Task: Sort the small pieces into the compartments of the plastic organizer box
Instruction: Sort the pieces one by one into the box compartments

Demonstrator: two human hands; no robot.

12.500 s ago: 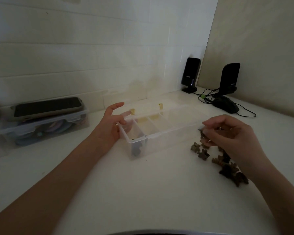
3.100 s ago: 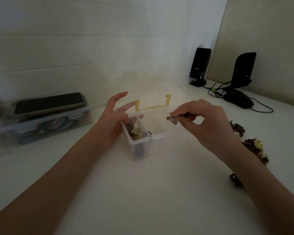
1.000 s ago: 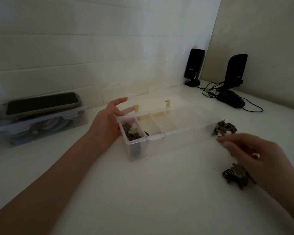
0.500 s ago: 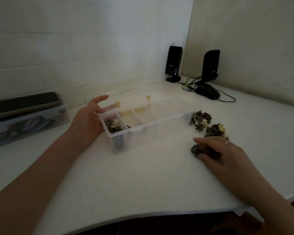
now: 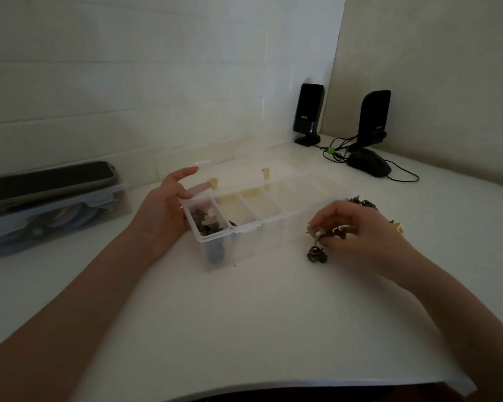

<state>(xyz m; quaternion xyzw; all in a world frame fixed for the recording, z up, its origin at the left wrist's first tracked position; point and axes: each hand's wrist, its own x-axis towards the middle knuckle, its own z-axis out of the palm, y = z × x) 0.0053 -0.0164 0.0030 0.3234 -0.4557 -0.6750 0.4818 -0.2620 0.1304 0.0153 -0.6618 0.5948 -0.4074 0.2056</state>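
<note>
Head view: left hand (image 5: 163,216), fingers loose, steadies the box (image 5: 276,219) end; right hand (image 5: 357,236) pinches a piece (image 5: 317,232), best carried leftward without dragging the clip (image 5: 317,254) below its fingertips.

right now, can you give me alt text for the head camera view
A right hand pinches a small piece above a white table while the left hand steadies a clear organizer box, whose leftmost compartment holds pieces.

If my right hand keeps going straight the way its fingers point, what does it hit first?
Probably the organizer box: the right hand points its fingers left toward the box's near wall. Depth is unclear.
</note>
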